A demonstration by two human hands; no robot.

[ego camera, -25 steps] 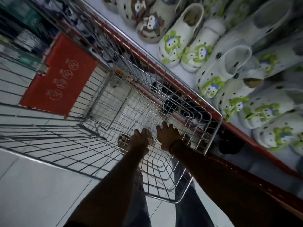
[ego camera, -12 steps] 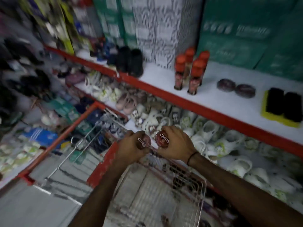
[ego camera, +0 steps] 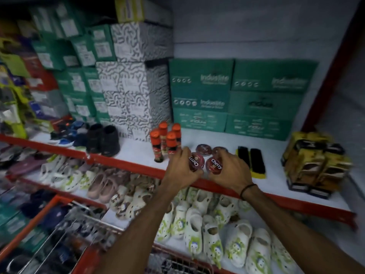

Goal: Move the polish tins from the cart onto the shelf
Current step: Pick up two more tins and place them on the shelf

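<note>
Compared with half a second ago, both hands have risen from above the cart [ego camera: 92, 230], at the lower left of the frame, to the front of the white shelf [ego camera: 276, 186] at centre. The left hand [ego camera: 180, 171] is clamped on one polish tin [ego camera: 196, 162], tilted on edge; the right hand [ego camera: 230, 171] is clamped on a second tin [ego camera: 214, 166], its "cherry" lid facing up. The two tins sit just beside each other over the shelf's red front edge. Just behind them lie two more tins [ego camera: 204, 149] flat on the shelf. Orange-capped bottles [ego camera: 166, 142] stand close on the left, black brushes [ego camera: 250, 159] close on the right. Green boxes [ego camera: 233, 95] stack at the back.
</note>
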